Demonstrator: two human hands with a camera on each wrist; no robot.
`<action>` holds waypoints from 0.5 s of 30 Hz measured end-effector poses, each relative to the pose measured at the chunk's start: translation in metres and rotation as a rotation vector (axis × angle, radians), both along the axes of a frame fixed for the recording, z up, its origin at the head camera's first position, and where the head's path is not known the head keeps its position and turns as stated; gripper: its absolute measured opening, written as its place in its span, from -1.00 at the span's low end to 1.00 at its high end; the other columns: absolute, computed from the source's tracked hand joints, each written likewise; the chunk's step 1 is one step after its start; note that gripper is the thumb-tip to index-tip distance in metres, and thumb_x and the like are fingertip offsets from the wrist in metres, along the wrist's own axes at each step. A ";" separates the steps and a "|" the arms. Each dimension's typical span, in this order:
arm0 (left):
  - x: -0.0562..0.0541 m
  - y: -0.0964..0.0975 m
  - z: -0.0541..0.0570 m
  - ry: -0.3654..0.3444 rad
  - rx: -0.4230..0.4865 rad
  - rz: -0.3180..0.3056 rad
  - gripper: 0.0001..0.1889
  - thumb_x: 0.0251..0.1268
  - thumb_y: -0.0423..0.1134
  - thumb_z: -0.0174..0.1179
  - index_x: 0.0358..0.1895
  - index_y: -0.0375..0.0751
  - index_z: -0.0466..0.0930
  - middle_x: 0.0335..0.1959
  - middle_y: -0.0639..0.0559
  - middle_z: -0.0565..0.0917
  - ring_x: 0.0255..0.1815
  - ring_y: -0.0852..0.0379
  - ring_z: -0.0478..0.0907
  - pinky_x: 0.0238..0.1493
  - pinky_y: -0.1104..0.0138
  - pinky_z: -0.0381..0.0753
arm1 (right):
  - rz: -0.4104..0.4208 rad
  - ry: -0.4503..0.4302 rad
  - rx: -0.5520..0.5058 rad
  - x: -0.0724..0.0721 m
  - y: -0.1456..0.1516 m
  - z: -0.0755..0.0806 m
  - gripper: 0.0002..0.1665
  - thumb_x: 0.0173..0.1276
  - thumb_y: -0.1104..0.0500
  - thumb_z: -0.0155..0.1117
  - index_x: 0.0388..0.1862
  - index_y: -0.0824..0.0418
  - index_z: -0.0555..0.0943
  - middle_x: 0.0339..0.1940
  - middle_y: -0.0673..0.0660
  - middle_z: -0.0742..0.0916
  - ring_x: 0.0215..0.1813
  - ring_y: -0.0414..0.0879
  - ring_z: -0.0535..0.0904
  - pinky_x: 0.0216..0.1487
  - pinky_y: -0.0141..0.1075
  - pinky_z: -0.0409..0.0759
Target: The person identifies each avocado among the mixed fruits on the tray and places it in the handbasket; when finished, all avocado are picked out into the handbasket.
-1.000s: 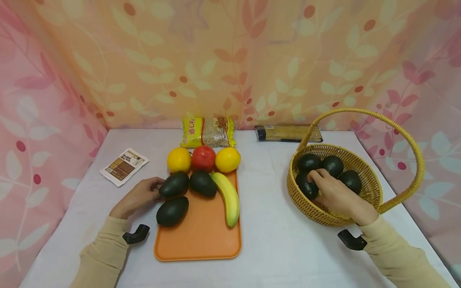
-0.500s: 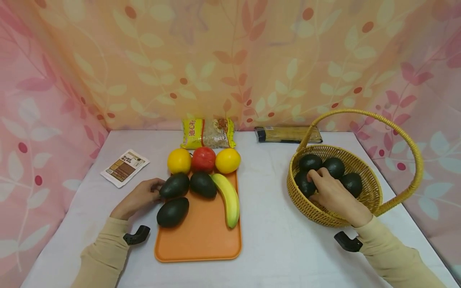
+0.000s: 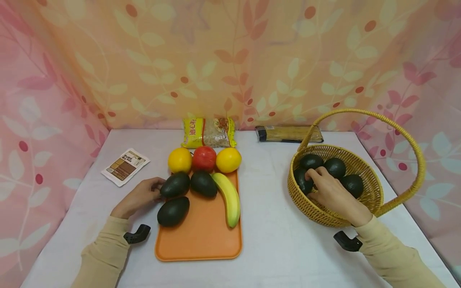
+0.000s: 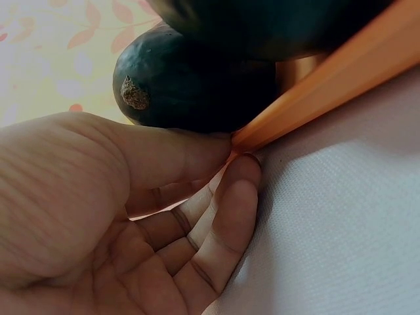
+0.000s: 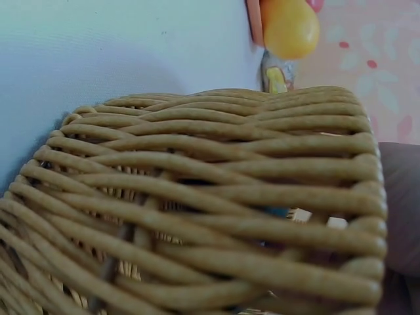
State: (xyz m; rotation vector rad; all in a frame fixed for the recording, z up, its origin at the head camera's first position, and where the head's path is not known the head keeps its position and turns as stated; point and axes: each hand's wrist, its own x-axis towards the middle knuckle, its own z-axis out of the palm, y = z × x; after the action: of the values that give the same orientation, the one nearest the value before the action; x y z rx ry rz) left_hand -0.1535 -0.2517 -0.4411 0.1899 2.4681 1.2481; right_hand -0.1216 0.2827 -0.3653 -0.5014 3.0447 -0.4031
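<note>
Left grip [image 3: 139, 196] is pinching the tray [image 3: 198, 243]; right grip [image 3: 330, 193], hold unclear, is touching an avocado [image 3: 301, 181] probably needing gentle cupping.

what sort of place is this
Probably a staged tabletop booth rather than a working kitchen: leafy patterned curtains close off the back and both sides, and a white-covered table holds an orange tray and a wicker basket.

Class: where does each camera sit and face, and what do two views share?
Head: worn there, facing forward and down at orange tray, wicker basket; left hand, right hand and sleeves show.
Left wrist: worn there, facing avocados and tray rim; left hand shows.
Right wrist: worn there, facing basket weave; hand unclear.
Head and left wrist share left hand, tray, avocados.
</note>
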 end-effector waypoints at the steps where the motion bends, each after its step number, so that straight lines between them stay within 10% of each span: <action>1: 0.000 0.000 0.000 0.004 0.005 -0.002 -0.55 0.20 -0.45 0.06 0.19 -0.46 0.43 -0.20 -0.17 0.68 -0.26 0.09 0.57 -0.23 0.36 0.57 | -0.002 0.001 0.003 0.000 0.000 0.000 -0.47 0.05 0.30 0.50 -0.01 0.27 0.48 -0.07 0.32 0.53 -0.27 0.03 0.53 -0.26 -0.09 0.61; 9: 0.003 0.003 0.002 0.024 0.037 -0.006 -0.53 0.14 -0.45 0.15 0.17 -0.50 0.44 -0.26 -0.15 0.68 -0.30 0.12 0.56 -0.27 0.37 0.55 | -0.053 -0.031 0.055 0.005 0.001 0.011 -0.39 0.14 0.17 0.46 0.16 0.21 0.46 0.03 0.32 0.54 -0.25 0.03 0.55 -0.34 -0.11 0.58; 15: 0.001 0.001 0.000 0.030 0.014 0.003 -0.56 0.13 -0.46 0.11 0.15 -0.48 0.46 -0.26 -0.15 0.70 -0.30 0.14 0.58 -0.24 0.37 0.56 | -0.043 0.206 -0.008 0.009 -0.017 0.020 -0.57 0.20 0.21 0.37 0.06 0.23 0.55 -0.09 0.27 0.61 -0.41 -0.07 0.56 -0.57 -0.27 0.44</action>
State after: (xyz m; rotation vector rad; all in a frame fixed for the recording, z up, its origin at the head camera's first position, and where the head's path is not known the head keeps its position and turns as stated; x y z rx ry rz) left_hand -0.1524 -0.2509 -0.4408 0.2101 2.4871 1.2727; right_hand -0.1125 0.2652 -0.3455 -0.5084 3.2585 -0.3887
